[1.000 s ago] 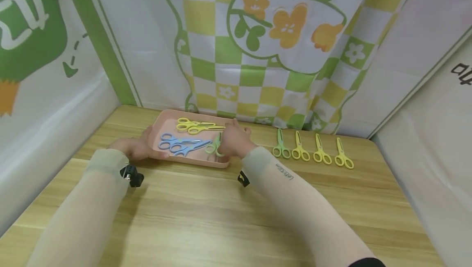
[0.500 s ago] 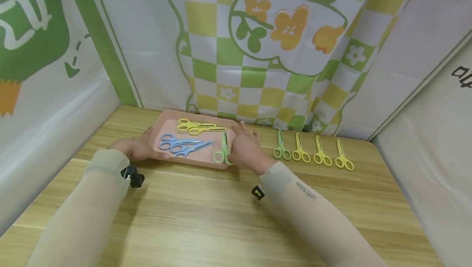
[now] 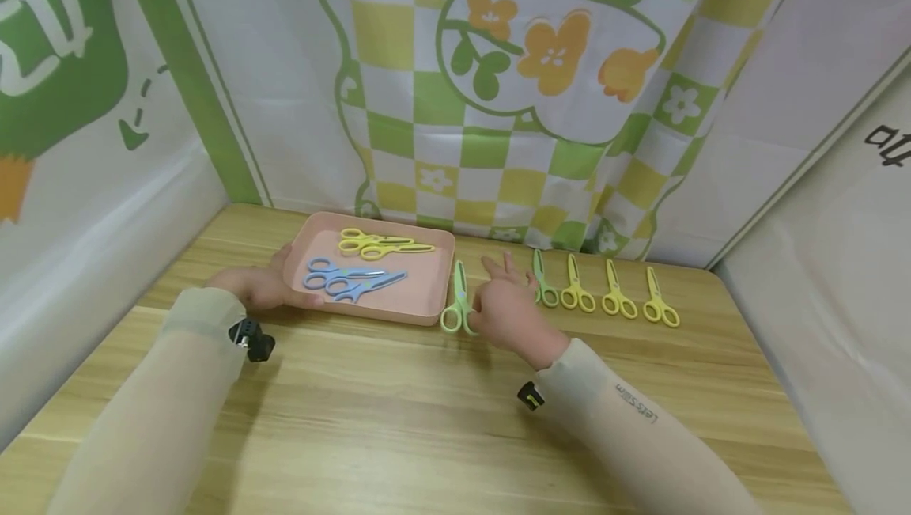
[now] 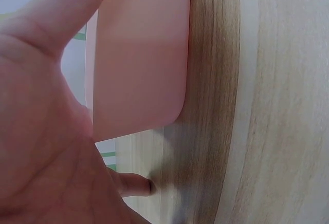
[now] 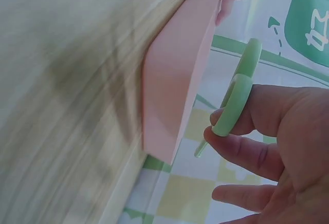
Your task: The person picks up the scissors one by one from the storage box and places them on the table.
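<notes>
Green scissors (image 3: 459,301) hang above the table just right of the pink tray (image 3: 384,312). My right hand (image 3: 518,314) pinches one of their handle loops between thumb and index finger; the right wrist view shows the green loop (image 5: 239,103) clearly, with the other fingers spread. At the tray's left end, my left hand (image 3: 263,287) rests against the wall, thumb along the front side. In the left wrist view the palm (image 4: 46,131) lies by the tray's corner (image 4: 139,106). Inside the tray are two yellow scissors (image 3: 384,244) and two blue scissors (image 3: 356,279).
To the right, a row on the wooden table (image 3: 398,420) holds green scissors (image 3: 544,282), partly behind my right hand, and three yellow scissors (image 3: 618,293). A checked curtain (image 3: 498,151) hangs along the back edge, with white walls on both sides.
My right hand has lifted the green scissors out of the tray and carried them right, past its edge. The left hand stays at the tray's left end.
</notes>
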Demonstrator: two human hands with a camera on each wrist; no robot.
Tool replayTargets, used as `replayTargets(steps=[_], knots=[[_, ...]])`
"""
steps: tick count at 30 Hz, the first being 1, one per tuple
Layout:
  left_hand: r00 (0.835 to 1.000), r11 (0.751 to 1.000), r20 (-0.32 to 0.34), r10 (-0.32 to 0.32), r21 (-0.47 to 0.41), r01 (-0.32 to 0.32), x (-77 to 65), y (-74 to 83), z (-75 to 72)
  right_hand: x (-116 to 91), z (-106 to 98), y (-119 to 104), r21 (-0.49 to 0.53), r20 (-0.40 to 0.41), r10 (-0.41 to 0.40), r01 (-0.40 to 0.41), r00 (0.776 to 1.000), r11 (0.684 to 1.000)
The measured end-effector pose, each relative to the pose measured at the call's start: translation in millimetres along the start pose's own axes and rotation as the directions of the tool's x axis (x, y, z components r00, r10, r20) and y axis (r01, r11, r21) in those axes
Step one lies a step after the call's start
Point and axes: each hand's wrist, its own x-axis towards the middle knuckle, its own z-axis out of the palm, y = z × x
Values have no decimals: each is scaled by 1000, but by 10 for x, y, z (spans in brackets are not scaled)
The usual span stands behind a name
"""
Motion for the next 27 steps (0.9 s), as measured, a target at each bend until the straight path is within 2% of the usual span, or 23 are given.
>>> replayTargets(steps=[5,9,20,27], knots=[[1000,1000,-3,17,-10,-17,12,7,8,-150,12,195,39,-25,25,-24,999,999],[1000,1000,-2,3,-6,-3,3,24,9,-273,41,398,52,-57,38,-35,998,998],[1000,1000,-9,-2,7,2,10,1,25,-586,37,982,-20,-122,103,-106,987,994],[1000,1000,-1,-10,11,10,15,1,11,-804,-53,1452,-24,-102,192,-196,976,980]])
